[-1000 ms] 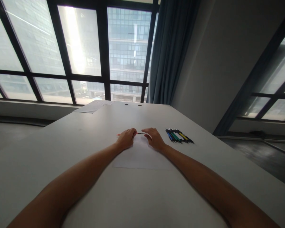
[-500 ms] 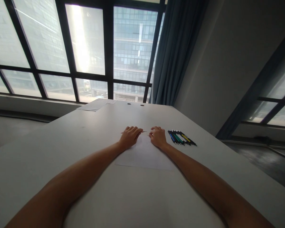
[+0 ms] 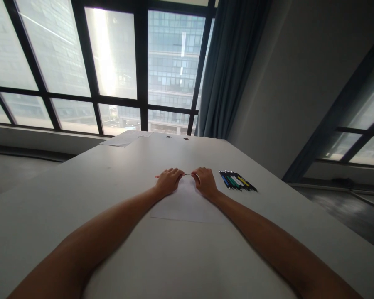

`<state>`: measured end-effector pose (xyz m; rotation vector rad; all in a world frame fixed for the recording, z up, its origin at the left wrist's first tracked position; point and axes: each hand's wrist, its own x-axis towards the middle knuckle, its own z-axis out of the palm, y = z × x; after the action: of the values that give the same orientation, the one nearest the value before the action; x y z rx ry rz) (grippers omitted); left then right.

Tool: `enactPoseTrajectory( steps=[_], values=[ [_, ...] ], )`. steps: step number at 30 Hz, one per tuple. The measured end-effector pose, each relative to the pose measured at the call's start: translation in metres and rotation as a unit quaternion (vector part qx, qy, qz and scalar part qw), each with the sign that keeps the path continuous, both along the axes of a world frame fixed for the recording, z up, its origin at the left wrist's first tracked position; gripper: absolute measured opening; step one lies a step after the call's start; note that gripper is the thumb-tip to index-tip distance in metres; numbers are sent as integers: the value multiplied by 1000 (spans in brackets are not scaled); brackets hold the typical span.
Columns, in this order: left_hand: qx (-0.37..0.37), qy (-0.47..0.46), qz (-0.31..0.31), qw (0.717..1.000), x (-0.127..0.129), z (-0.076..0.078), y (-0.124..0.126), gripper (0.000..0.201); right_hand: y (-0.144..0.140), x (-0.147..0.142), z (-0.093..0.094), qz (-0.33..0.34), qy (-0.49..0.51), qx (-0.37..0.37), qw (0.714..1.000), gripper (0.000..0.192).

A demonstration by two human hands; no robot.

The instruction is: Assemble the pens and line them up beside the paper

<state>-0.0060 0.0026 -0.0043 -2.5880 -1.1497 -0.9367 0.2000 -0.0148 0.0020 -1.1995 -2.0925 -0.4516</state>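
Both my arms reach forward over a white sheet of paper on a grey table. My left hand is curled around a thin pen whose reddish end sticks out to its left. My right hand pinches the pen's other end, fingers bent. The two hands nearly touch at the far edge of the sheet.
A row of several pens in blue, green, white, yellow and black lies right of my right hand. More paper lies at the table's far left corner. Large windows and a blue curtain stand behind; a wall is at right.
My hands have drawn closer together on the pen; half a second ago the right hand was a little apart from it. The view shifted slightly.
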Motion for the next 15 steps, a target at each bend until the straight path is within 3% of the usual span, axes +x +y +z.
enactPoseTrajectory(
  steps=[15],
  values=[
    [-11, 5, -84, 996, -1, -1, 1, 26, -8, -6, 4, 40, -41, 18, 998, 19]
  ],
)
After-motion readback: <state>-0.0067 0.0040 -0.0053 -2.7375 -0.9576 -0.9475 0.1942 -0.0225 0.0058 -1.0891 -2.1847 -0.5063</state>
